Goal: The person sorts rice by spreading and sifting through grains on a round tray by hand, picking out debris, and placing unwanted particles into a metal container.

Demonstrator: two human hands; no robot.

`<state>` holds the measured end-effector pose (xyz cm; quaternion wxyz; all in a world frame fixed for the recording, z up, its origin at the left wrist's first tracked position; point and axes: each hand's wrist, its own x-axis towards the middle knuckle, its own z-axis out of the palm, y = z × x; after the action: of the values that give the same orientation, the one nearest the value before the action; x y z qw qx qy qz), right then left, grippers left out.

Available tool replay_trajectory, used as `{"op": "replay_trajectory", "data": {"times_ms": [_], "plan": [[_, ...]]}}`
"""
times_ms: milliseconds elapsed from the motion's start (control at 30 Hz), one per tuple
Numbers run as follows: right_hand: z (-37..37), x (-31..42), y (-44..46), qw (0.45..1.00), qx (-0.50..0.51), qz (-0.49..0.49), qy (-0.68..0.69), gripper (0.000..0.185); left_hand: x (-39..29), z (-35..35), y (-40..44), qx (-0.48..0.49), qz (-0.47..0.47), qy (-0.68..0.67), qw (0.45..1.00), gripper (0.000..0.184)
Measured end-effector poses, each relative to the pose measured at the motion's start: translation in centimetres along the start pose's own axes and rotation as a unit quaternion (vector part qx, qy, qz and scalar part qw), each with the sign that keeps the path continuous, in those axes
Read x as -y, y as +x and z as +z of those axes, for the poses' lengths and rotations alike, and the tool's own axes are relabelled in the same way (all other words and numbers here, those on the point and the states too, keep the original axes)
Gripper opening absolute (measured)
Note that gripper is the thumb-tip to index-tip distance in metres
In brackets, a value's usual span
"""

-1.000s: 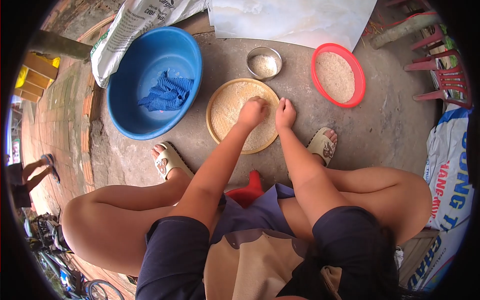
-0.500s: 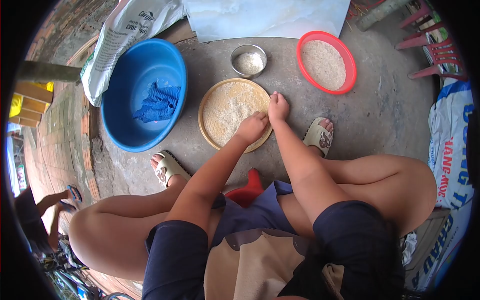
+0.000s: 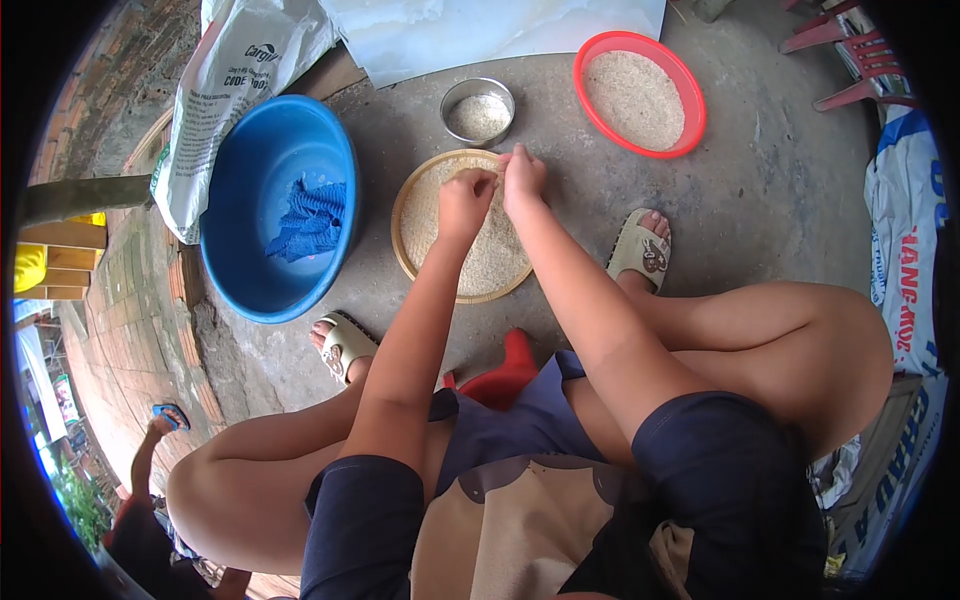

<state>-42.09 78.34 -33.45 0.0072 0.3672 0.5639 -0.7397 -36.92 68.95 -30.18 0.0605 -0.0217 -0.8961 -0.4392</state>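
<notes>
A round woven bamboo tray with pale rice grains spread over it lies on the floor in front of me. My left hand is above the tray's far part, with thumb and fingers pinched together. Close beside it, over the tray's far right rim, my right hand is closed, its fingertips near the left ones. Whatever the fingers hold is too small to make out. Just beyond the tray stands a metal bowl with some rice in it.
A red basin of rice stands at the far right. On the left is a large blue basin with a wet-looking blue cloth inside. A white sack leans behind it. Another person's leg and sandal show at lower left.
Both hands have moved from the tray's right side up toward its far rim, and my left hand has lifted off the rice. The other person at lower left has shifted.
</notes>
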Motion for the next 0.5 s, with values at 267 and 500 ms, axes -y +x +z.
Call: {"op": "replay_trajectory", "data": {"times_ms": [267, 500], "plan": [[0.3, 0.2, 1.2, 0.933, 0.242, 0.253, 0.081, 0.028, -1.1, -0.7, 1.3, 0.053, 0.026, 0.018, 0.998, 0.024], [-3.0, -2.7, 5.9, 0.946, 0.098, 0.291, 0.104, 0.028, -2.3, 0.2, -1.5, 0.091, 0.057, 0.056, 0.993, 0.012]]}}
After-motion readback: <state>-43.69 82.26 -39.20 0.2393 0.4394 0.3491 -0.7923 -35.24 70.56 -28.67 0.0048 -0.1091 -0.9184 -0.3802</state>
